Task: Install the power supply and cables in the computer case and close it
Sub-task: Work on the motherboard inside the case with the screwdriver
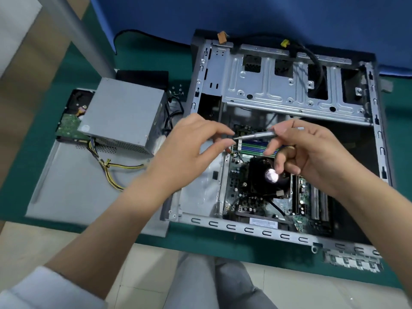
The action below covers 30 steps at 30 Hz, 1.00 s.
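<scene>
While the right hand pinches the screwdriver, the left hand, fingertips pinched at its tip, should seat the bit squarely.

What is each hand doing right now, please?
Left hand: pinches the screwdriver at its tip.
Right hand: grips the screwdriver's handle.
</scene>
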Each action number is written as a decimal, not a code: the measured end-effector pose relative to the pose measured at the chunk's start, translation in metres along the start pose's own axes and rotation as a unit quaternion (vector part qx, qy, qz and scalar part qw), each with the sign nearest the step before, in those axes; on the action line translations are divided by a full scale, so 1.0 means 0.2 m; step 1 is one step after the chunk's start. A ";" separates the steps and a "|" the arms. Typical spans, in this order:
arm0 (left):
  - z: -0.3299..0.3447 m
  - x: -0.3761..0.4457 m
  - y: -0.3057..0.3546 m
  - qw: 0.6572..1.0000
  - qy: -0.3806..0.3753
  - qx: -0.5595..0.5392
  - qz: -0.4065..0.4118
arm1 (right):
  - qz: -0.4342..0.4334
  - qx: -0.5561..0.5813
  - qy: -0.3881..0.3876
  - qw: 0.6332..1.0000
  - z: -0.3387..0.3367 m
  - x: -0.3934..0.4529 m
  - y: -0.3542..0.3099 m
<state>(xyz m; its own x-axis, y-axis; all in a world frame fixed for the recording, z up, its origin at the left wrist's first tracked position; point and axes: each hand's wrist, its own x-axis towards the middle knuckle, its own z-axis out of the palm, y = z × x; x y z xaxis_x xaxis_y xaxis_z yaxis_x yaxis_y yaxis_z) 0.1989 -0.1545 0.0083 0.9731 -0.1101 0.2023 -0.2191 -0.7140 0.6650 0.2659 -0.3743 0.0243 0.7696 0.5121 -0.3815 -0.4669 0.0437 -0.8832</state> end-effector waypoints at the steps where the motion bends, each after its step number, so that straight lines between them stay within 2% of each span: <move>1: -0.01 0.01 0.01 0.999 0.017 -0.027 -0.003 | -0.005 0.016 0.000 1.000 0.02 0.02 -0.01; 10: -0.13 0.15 -0.06 0.987 0.100 -0.117 -0.050 | -0.022 0.091 -0.039 0.995 0.23 0.23 -0.11; 15: -0.18 0.30 -0.23 0.983 0.125 -0.116 -0.072 | -0.030 0.067 -0.079 0.994 0.33 0.45 -0.16; 17: -0.21 0.35 -0.34 0.978 0.153 -0.118 -0.082 | -0.081 0.040 -0.037 0.995 0.36 0.57 -0.17; 19: -0.25 0.39 -0.49 0.975 0.171 -0.092 -0.108 | -0.164 -0.055 0.070 0.982 0.37 0.69 -0.17; 21: -0.27 0.43 -0.65 0.979 0.135 -0.012 -0.154 | -0.214 -0.160 0.144 0.953 0.36 0.80 -0.16; 23: -0.27 0.48 -0.79 0.976 0.053 0.063 -0.200 | -0.220 -0.251 0.170 0.927 0.35 0.89 -0.13; 26: -0.24 0.56 -0.94 0.959 -0.069 0.116 -0.249 | -0.243 -0.414 0.183 0.858 0.33 0.95 -0.08; 28: -0.21 0.63 -1.00 0.949 -0.132 0.118 -0.262 | -0.266 -0.453 0.180 0.832 0.33 0.95 -0.07; 30: -0.18 0.70 -1.03 0.942 -0.179 0.121 -0.257 | -0.268 -0.450 0.181 0.832 0.32 0.96 -0.06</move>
<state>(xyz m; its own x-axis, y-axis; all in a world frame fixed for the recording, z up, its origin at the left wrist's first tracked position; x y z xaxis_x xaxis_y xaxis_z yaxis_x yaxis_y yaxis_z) 0.3772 0.0022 -0.0742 0.9173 0.0986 -0.3859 0.2686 -0.8686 0.4164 0.3914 -0.2211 -0.0212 0.9192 0.3261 0.2206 0.3761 -0.5618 -0.7368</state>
